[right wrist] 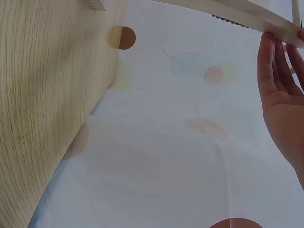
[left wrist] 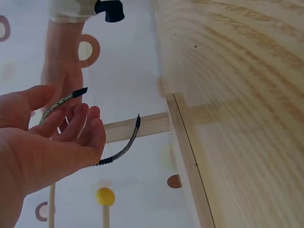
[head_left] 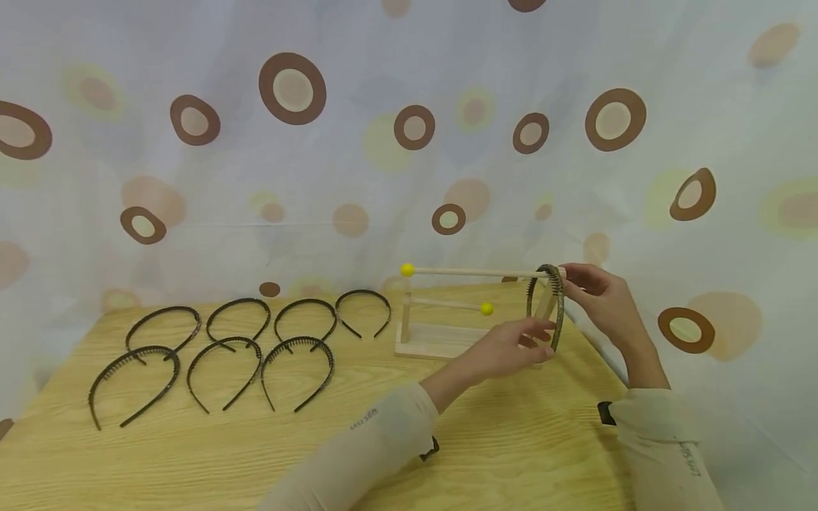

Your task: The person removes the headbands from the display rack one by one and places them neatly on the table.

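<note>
A dark headband with gold glitter and inner teeth point(head_left: 560, 312) hangs over the upper rod point(head_left: 476, 272) of a wooden rack point(head_left: 424, 348), close to the right post. My left hand point(head_left: 511, 349) holds one leg of this headband between thumb and fingers. In the left wrist view, one black tip sticks out past the left hand point(left wrist: 57, 142), while the other leg curves free beyond it. My right hand point(head_left: 601, 294) grips the top of the post, its fingers along the wood point(right wrist: 237, 10) in the right wrist view.
Several dark headbands point(head_left: 329, 369) stand in two rows on the left of the wooden table point(head_left: 498, 454). Yellow balls cap the rack's upper rod point(head_left: 407, 270) and lower rod point(head_left: 487, 309). A spotted curtain point(head_left: 358, 64) hangs behind the table and along its right edge.
</note>
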Tool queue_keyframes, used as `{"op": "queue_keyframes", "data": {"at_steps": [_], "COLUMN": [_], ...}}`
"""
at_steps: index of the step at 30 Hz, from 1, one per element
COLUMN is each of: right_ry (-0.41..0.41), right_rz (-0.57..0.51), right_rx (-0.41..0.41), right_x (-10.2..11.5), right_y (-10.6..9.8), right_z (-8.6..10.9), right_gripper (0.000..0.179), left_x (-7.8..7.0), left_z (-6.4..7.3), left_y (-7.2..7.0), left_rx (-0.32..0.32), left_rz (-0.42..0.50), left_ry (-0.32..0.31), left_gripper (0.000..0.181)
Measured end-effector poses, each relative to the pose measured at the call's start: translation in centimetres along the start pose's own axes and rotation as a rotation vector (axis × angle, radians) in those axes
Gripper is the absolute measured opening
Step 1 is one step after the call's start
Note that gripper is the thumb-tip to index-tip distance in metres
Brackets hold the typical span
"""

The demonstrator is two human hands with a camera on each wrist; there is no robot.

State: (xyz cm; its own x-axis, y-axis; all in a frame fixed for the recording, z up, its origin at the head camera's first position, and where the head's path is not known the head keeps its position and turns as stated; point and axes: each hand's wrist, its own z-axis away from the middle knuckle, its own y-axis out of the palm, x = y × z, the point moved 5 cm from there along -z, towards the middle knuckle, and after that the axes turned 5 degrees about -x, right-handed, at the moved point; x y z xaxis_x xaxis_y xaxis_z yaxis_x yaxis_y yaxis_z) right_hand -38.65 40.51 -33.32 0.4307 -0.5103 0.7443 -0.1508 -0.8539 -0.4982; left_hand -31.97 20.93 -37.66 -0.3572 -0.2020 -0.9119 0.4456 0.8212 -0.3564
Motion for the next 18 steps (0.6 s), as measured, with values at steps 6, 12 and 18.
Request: {"op": "queue_keyframes", "data": {"at_steps": [6,12,18], "right_ry": [-0.014,-0.001,0.000], "right_rz": [-0.012,-0.027,-0.028], "right_rx": [-0.004,0.011,0.014], "right_x": [0.3,0.5,0.2], "right_y": [-0.2,-0.3,-0.5], "right_z": [0.3,0.3,0.4], "right_gripper": [0.042,0.044,0.042], "left_x": [0.1,-0.2,-0.8], "left_z": [0.3,0.6,0.8], "left_y": [0.5,-0.9,-2.3], "left_rx": [-0.018,-0.177,-0.313], "left_rz": [0.089,0.093,-0.012], "left_ry": [0.007,0.003,0.057], "left_gripper": [0.035,0.027,0.022]}}
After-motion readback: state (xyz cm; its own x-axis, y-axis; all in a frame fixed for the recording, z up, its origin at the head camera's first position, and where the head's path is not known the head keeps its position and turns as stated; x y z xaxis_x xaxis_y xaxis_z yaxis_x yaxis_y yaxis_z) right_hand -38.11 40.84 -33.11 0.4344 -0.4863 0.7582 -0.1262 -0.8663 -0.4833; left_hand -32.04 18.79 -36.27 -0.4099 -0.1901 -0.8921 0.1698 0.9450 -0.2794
